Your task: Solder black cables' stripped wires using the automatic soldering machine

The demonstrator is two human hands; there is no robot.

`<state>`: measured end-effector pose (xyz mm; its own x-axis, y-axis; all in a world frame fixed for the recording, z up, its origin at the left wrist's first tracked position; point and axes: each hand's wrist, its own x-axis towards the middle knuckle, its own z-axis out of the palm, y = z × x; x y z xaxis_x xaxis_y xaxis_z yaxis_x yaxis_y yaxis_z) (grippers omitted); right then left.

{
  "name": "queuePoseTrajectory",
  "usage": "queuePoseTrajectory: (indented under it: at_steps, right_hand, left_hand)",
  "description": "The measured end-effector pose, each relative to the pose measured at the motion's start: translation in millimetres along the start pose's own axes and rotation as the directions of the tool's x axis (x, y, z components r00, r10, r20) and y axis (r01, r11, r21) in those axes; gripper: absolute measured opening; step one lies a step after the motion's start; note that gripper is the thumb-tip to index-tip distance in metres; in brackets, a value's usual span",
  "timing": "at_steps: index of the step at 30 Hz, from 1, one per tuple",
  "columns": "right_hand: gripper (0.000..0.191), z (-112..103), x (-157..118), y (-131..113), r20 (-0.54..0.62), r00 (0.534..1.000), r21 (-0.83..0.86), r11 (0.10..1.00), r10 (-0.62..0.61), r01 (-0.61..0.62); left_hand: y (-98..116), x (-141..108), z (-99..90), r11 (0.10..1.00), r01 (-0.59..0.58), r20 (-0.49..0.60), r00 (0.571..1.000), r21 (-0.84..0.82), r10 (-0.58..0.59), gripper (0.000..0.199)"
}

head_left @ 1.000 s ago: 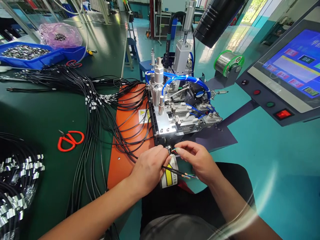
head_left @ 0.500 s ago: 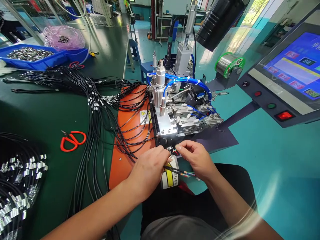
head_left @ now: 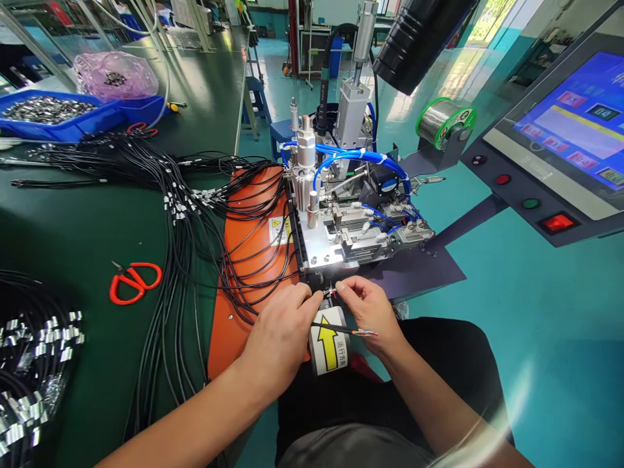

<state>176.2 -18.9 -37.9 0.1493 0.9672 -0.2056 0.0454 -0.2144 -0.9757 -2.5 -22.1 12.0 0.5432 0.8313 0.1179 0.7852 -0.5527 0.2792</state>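
My left hand (head_left: 287, 325) is closed on a black cable (head_left: 336, 329), whose coloured wire ends stick out to the right below my fingers. Its fingertips meet a small metal part at the front edge of the machine (head_left: 326, 250). Facing it, my right hand (head_left: 370, 312) pinches thin wires, red and white among them, at the same spot. A white roller with a yellow arrow (head_left: 330, 357) sits just beneath both hands. More black cables (head_left: 253, 260) run over the orange plate (head_left: 221, 348) on the left.
Red-handled scissors (head_left: 134, 284) lie on the green table (head_left: 97, 221). Bundled cables with metal ends (head_left: 43, 338) are at the left, a blue tray of metal parts (head_left: 53, 133) behind. A control screen (head_left: 575, 130) and solder spool (head_left: 444, 123) stand right.
The view has shifted slightly, so the table things sit further left. My hands have drawn closer together at the machine's front edge, and more of the roller's yellow arrow shows.
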Motion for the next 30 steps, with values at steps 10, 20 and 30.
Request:
queuePoseTrajectory:
  at_steps: [10, 20, 30]
  right_hand:
    - [0.027, 3.5, -1.9, -6.3, -0.004, 1.000, 0.001, 1.000, 0.031, -0.031]
    - [0.029, 4.0, -2.4, -5.3, 0.006, 1.000, 0.003, 1.000, 0.027, -0.027]
    - [0.030, 5.3, -2.9, -2.1, -0.009, 1.000, -0.001, 1.000, 0.022, -0.022]
  left_hand:
    - [-2.6, 0.5, 1.1, 1.000, 0.000, -0.010, 1.000, 0.012, 0.000, 0.041]
    - [-3.4, -1.1, 2.2, 1.000, 0.019, 0.027, 0.999, 0.011, -0.019, 0.042]
    - [-2.1, 0.3, 1.4, 1.000, 0.023, 0.039, 0.999, 0.018, -0.024, 0.047]
